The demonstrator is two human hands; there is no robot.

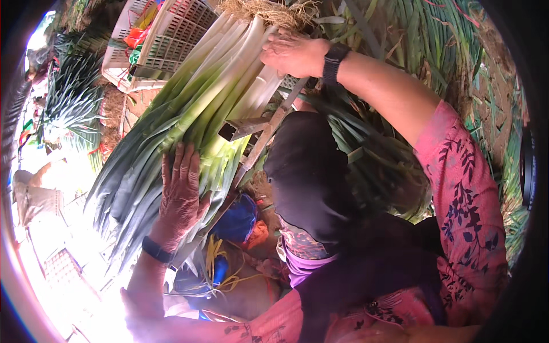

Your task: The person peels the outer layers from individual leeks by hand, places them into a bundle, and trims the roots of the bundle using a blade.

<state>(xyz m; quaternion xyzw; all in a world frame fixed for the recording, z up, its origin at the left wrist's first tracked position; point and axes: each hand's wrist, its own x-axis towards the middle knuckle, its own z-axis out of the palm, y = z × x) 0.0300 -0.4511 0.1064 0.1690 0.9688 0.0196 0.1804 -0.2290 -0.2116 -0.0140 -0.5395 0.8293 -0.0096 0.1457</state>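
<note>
A big bundle of long leeks [211, 97] lies slantwise across a metal frame [251, 128], with white stalks and straw-coloured roots [269, 11] at the top and dark green leaves toward the lower left. My left hand [180, 194] rests flat on the green leaves with its fingers spread and wears a dark wristband. At the white stalk end, just below the roots, my right hand [291, 54] curls over the bundle and wears a black watch. Both arms are in pink flowered sleeves.
White plastic crates [154, 40] stand at the top left beyond the bundle. More cut leeks are heaped at the right [434, 40] and at the left [68, 97]. A black cloth [309, 171] hangs in the middle. Blue fabric [237, 220] and yellow string [220, 268] lie below the frame.
</note>
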